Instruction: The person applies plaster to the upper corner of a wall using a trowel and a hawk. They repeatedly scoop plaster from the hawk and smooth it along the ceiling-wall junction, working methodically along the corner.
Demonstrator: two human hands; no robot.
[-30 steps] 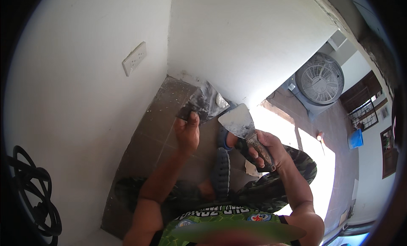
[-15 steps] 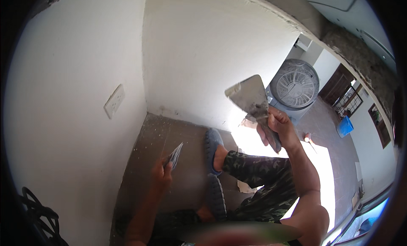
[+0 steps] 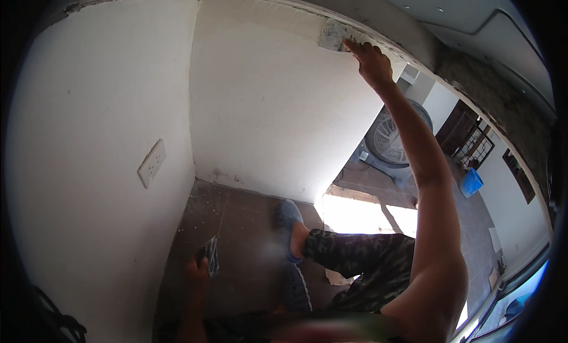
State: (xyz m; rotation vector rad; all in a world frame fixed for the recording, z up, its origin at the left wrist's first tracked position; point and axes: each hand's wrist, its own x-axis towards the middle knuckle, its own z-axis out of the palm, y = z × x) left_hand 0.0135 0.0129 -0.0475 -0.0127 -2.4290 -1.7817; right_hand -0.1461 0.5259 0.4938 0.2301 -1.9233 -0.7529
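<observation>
With our right hand [image 3: 374,66] we reach up the white wall [image 3: 254,112], fingers bent together about a putty knife [image 3: 333,35] whose handle they mostly hide; one finger stretches toward the blade. The blade is just left of those fingertips, lying broad side to the wall near its top edge. Low on the other side, our left hand [image 3: 198,271] pinches a flat, smeared plate [image 3: 210,258]; the thumb shows on it, but we cannot tell how the other fingers sit. The plate tilts up and right of that thumb. Above and left of these left fingers is a wall socket [image 3: 151,163]; to their right, a blue-grey shoe [image 3: 289,225]. Below our right fingers, partly behind our forearm, stands a round fan [image 3: 387,139]; farther right, a blue bucket [image 3: 471,183].
</observation>
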